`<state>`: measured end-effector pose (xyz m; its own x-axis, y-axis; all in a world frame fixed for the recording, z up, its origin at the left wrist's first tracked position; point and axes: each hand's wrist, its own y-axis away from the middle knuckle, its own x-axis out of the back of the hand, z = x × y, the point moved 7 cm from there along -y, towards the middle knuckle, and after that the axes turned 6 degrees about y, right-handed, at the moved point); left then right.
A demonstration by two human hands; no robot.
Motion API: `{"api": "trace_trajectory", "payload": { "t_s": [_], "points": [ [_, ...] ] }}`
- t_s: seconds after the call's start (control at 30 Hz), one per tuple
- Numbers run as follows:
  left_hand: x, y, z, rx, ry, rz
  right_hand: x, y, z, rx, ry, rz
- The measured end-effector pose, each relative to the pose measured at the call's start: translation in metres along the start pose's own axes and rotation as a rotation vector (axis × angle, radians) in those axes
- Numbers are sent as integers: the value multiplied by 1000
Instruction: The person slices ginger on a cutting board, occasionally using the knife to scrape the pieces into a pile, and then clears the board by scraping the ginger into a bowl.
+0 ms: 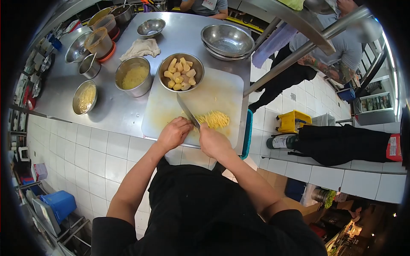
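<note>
My right hand (pixel 213 140) is wrapped round the handle of a knife (pixel 186 108), its blade pointing away over the white cutting board (pixel 218 85). Just left of the blade, my left hand (pixel 174 133) has its fingers curled down at the board; what they press on is hidden. Thin yellow strips (pixel 214 120) lie in a pile to the right of the knife. On the board's far left part stands a steel bowl (pixel 161 73) of peeled yellow pieces (pixel 181 75). A steel pot (pixel 133 91) with pale yellow shreds (pixel 136 77) is left of the board.
Left on the table are a bowl of strips (pixel 85 98), a small pot (pixel 89 66), plastic tubs (pixel 99 43) and a cloth (pixel 140 48). Stacked bowls (pixel 227 40) stand behind the board. A metal post (pixel 294 55) rises at the right; two people are beyond the table.
</note>
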<state>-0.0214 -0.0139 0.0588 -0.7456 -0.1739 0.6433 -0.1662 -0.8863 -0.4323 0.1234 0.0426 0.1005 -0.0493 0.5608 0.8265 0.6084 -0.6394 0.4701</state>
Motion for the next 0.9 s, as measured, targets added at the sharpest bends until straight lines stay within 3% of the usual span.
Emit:
{"api": "trace_trajectory", "payload": {
  "t_s": [0.9],
  "points": [
    [5, -3, -1, -18, -58, -74, -22, -5, 1, -12, -97, 89]
  ]
}}
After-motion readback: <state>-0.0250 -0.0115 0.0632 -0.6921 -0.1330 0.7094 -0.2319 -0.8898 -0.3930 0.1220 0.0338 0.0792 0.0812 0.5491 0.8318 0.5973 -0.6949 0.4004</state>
